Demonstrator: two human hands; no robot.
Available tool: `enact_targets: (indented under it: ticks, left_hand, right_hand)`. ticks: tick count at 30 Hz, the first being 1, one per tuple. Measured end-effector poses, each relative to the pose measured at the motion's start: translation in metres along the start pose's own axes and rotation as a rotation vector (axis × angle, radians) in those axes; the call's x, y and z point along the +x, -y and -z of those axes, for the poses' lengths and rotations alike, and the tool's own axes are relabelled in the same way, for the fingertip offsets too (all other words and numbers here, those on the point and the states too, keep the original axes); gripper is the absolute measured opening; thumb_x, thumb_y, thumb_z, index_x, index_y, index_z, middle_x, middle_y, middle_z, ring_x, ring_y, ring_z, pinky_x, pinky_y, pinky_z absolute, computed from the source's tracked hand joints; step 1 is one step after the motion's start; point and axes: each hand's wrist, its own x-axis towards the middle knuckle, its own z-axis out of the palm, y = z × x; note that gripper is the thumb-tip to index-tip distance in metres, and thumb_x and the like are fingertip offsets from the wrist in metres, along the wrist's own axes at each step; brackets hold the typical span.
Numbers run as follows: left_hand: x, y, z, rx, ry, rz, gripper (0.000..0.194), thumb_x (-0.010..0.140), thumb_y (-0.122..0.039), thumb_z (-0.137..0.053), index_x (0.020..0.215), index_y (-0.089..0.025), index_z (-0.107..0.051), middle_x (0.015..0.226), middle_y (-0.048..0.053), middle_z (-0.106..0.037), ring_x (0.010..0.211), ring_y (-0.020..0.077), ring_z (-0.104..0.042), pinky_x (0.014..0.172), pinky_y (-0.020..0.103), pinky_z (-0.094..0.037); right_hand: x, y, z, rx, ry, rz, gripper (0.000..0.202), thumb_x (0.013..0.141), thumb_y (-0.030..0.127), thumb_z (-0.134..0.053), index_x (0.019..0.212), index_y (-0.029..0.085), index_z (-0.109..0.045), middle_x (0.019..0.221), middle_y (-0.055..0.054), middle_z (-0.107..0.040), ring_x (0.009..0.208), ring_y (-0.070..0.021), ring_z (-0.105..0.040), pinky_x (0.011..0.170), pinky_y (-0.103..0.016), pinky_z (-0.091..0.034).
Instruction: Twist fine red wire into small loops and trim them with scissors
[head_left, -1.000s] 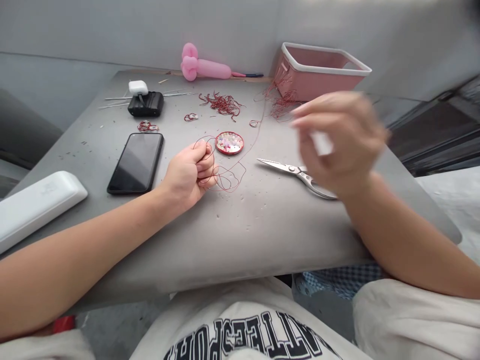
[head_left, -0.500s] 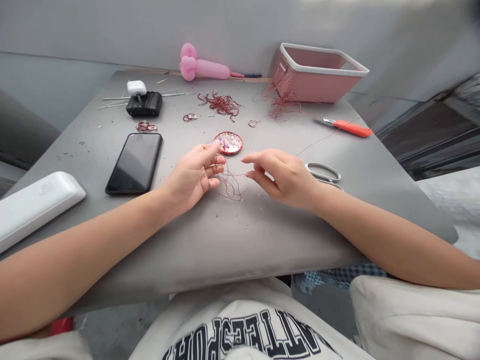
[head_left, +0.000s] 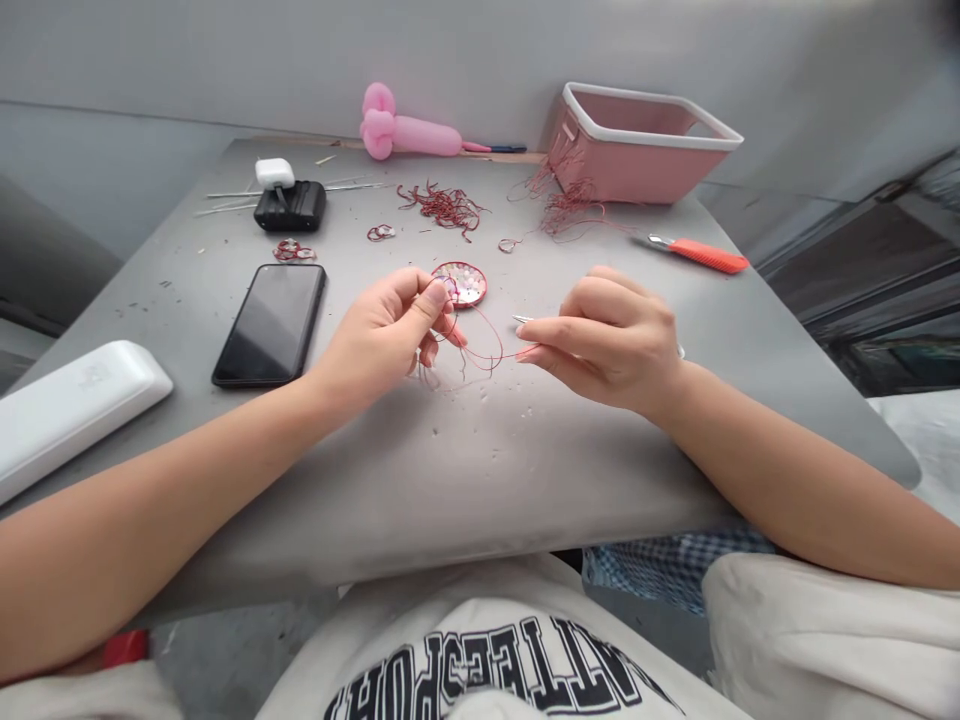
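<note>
My left hand point(head_left: 394, 330) is closed in a pinch on fine red thread point(head_left: 501, 345), which loops and dangles below the fingers. My right hand point(head_left: 611, 340) pinches the same thread between thumb and index finger and holds it out to the right. Behind the right fingers shows the silver tip of the scissors point(head_left: 523, 319); the rest is mostly hidden by the hand, and I cannot tell whether the hand touches them. Just beyond the left fingertips sits a round red-rimmed dish point(head_left: 471, 288) of small pale beads, partly covered by that hand.
A black phone point(head_left: 271, 325) and a white case point(head_left: 82, 415) lie at left. Farther back are a black power bank point(head_left: 291, 207), cut red cords point(head_left: 444, 207), a pink balloon point(head_left: 420, 136), a pink basket point(head_left: 641, 160), tangled thread point(head_left: 570, 212) and an orange cutter point(head_left: 709, 255).
My right hand has moved to the right and closed its pinch, drawing the thread out. The left fingers have curled into a pinch. The silver scissor tip has come into view.
</note>
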Motion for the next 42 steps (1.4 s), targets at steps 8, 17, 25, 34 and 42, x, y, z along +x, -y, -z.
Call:
enact_targets:
  ticks: [8, 17, 25, 34, 42]
  left_hand:
    - [0.0, 0.001, 0.0, -0.072, -0.011, 0.041, 0.024, 0.096, -0.026, -0.051, 0.072, -0.02, -0.052, 0.044, 0.0, -0.054, 0.038, 0.0096, -0.047, 0.037, 0.018, -0.026]
    - [-0.007, 0.006, -0.002, 0.044, -0.084, -0.122, 0.021, 0.097, -0.022, -0.05, 0.077, -0.021, -0.053, 0.044, -0.004, -0.052, 0.039, 0.0082, -0.041, 0.043, 0.018, -0.032]
    - [-0.013, 0.006, -0.006, 0.019, -0.044, -0.153, 0.019, 0.098, -0.022, -0.048, 0.079, -0.023, -0.052, 0.043, -0.005, -0.05, 0.039, 0.0092, -0.04, 0.044, 0.02, -0.031]
    - [-0.012, 0.008, -0.005, -0.083, -0.117, -0.12, 0.019, 0.095, -0.027, -0.055, 0.077, -0.022, -0.055, 0.043, -0.004, -0.047, 0.04, 0.0096, -0.04, 0.043, 0.023, -0.029]
    - [-0.003, 0.011, -0.002, -0.168, -0.152, -0.086, 0.021, 0.096, -0.029, -0.054, 0.075, -0.022, -0.055, 0.043, -0.006, -0.04, 0.039, 0.0084, -0.036, 0.042, 0.021, -0.029]
  right_hand:
    - [-0.001, -0.001, -0.002, 0.021, 0.013, -0.093, 0.019, 0.093, 0.037, -0.056, 0.083, 0.026, -0.068, 0.065, -0.001, -0.045, 0.057, -0.014, -0.04, 0.057, -0.033, -0.039]
    - [0.001, 0.02, -0.002, 0.046, -0.116, -0.015, 0.042, 0.089, 0.044, -0.062, 0.126, 0.028, -0.055, 0.094, -0.008, -0.059, 0.085, -0.0226, -0.057, 0.074, -0.041, -0.051]
    - [0.001, 0.033, -0.005, 0.026, -0.093, 0.02, 0.034, 0.087, 0.039, -0.067, 0.118, 0.029, -0.058, 0.101, -0.008, -0.062, 0.091, -0.0233, -0.06, 0.076, -0.04, -0.054]
    - [0.01, 0.038, 0.003, 0.282, 0.023, -0.181, 0.006, 0.087, 0.016, -0.065, 0.084, 0.022, -0.064, 0.055, 0.005, -0.054, 0.045, -0.0077, -0.042, 0.046, -0.021, -0.037]
    - [0.01, 0.03, 0.009, 0.289, -0.111, -0.312, 0.007, 0.086, 0.019, -0.063, 0.08, 0.022, -0.067, 0.045, 0.007, -0.041, 0.038, -0.0068, -0.031, 0.038, -0.023, -0.03]
